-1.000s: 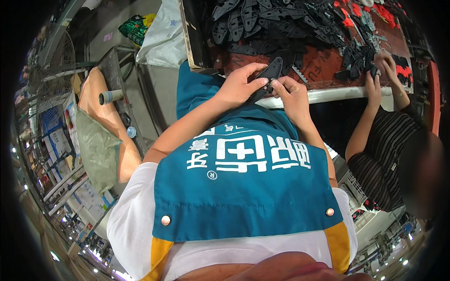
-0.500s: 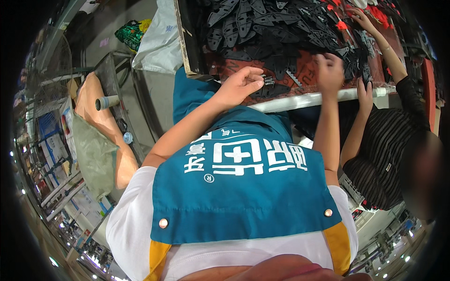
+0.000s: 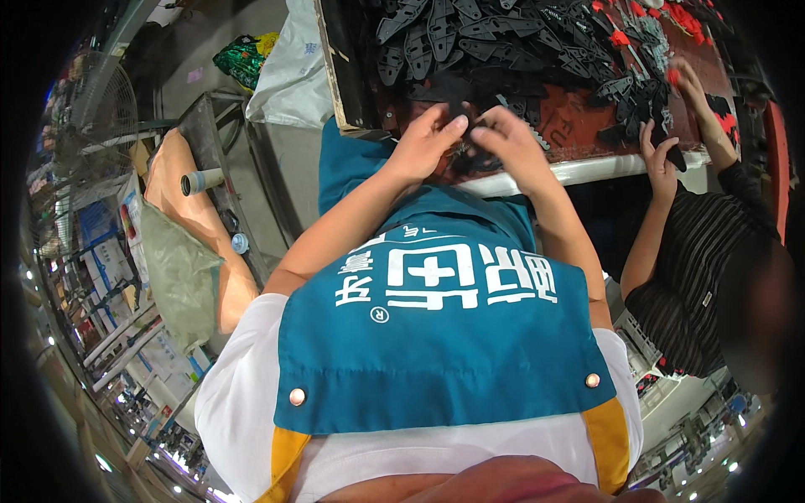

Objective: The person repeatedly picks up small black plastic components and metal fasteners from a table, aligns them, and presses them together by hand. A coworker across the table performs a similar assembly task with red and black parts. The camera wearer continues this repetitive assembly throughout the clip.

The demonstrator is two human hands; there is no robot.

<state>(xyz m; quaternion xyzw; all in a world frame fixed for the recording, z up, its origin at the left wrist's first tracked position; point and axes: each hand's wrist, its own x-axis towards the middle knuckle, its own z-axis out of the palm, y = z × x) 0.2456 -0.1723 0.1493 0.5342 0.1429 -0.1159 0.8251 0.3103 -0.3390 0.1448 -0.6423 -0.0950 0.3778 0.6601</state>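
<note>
My left hand [image 3: 426, 144] is closed at the table's near edge, pinching a flat black plastic part [image 3: 454, 109] that stands up between thumb and fingers. Close beside it on the right, my right hand [image 3: 516, 149] has its fingers curled toward the same spot. Whatever its fingertips hold is dark and blurred, so I cannot make it out. Beyond both hands lies a large heap of flat black plastic parts [image 3: 495, 29], pointed in shape with small holes. More dark pieces lie on the reddish tabletop [image 3: 579, 126] under and around my fingers.
At the right, a co-worker's hands [image 3: 658, 159] handle a black part and red pieces [image 3: 679, 21]. A wooden board edge [image 3: 340, 75] bounds the table's left side. A white padded strip [image 3: 587, 170] runs along its front. A white sack [image 3: 292, 84] stands left, near a metal frame [image 3: 243, 142].
My right hand has moved left and down from over the tabletop to my left hand. A black part now shows upright in my left fingers. The co-worker's hands have shifted too.
</note>
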